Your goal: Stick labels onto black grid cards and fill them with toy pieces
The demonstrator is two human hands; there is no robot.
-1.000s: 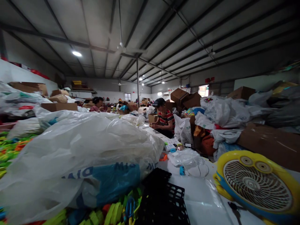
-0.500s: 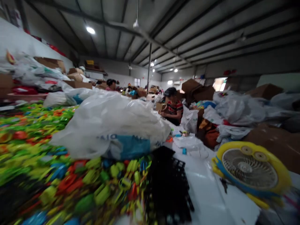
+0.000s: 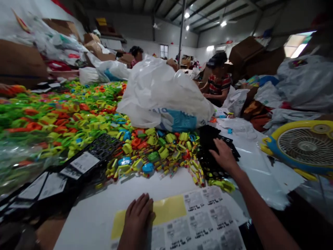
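Observation:
My left hand (image 3: 137, 217) lies flat, fingers together, on a label sheet (image 3: 189, 215) with a yellow backing and rows of printed stickers, at the near edge of the white table (image 3: 99, 208). My right hand (image 3: 222, 154) reaches forward and rests on a stack of black plastic grid trays (image 3: 208, 139); its fingers lie over the top tray and I cannot see whether they grip it. A wide heap of small coloured plastic pieces (image 3: 78, 118), green, yellow, orange and blue, covers the table beyond both hands.
More black trays with white labels (image 3: 78, 163) lie at the near left. A big white plastic bag (image 3: 163, 93) sits behind the heap. A yellow and blue fan (image 3: 301, 146) stands at the right. Two other people (image 3: 218, 80) work farther back among cardboard boxes (image 3: 18, 62) and bags.
The view has tipped down from the ceiling to the table. Both my hands have come into view, the left on the label sheet, the right on the black trays.

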